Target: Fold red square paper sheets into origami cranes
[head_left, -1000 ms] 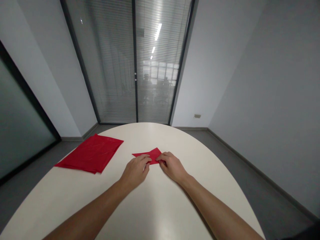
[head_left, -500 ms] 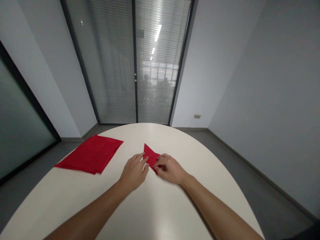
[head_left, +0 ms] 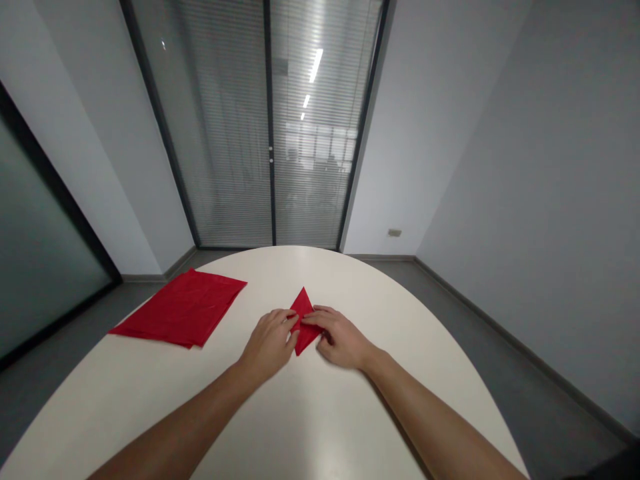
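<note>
A small piece of folded red paper (head_left: 303,304) lies on the white table between my hands, its points facing away from me and toward me. My left hand (head_left: 269,343) is at its left edge, fingers bent over the paper and thumb close to the near part. From the right, my right hand (head_left: 343,339) grips the paper, with its fingers reaching over the middle and its thumb lower at the right edge. My fingers partly cover the folds.
A stack of larger red sheets (head_left: 185,310) lies at the left edge of the round white table (head_left: 280,427). Beyond the table stand a glass partition with blinds (head_left: 225,133) and grey walls (head_left: 540,200).
The red paper has turned and now shows a narrower, diamond-like outline. My right fingers have shifted left and stretched over its middle. My left hand has barely moved.
</note>
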